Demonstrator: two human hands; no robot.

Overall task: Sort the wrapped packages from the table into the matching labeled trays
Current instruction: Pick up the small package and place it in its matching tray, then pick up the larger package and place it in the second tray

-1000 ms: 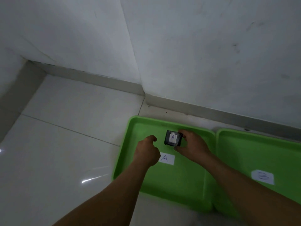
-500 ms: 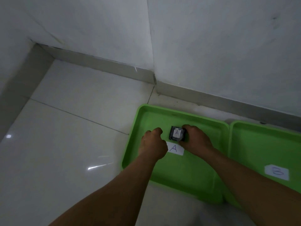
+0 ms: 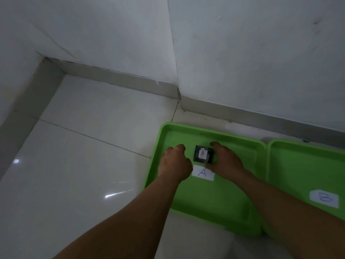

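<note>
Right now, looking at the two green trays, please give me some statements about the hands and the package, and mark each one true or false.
1. The package carries an A label. True.
2. The package is in tray B. False: it is in tray A.
3. The right hand touches the package. True.
4. The left hand grips the package. False: it is closed beside it, apart.
5. Tray B holds a package. False: only its label shows.

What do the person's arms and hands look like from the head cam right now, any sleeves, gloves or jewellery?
Both forearms are bare as far as the frame shows, with no sleeve edge in sight. The left hand and right hand wear no gloves. No watch, bracelet or ring is visible, though the dim light and slight blur could hide something small.
</note>
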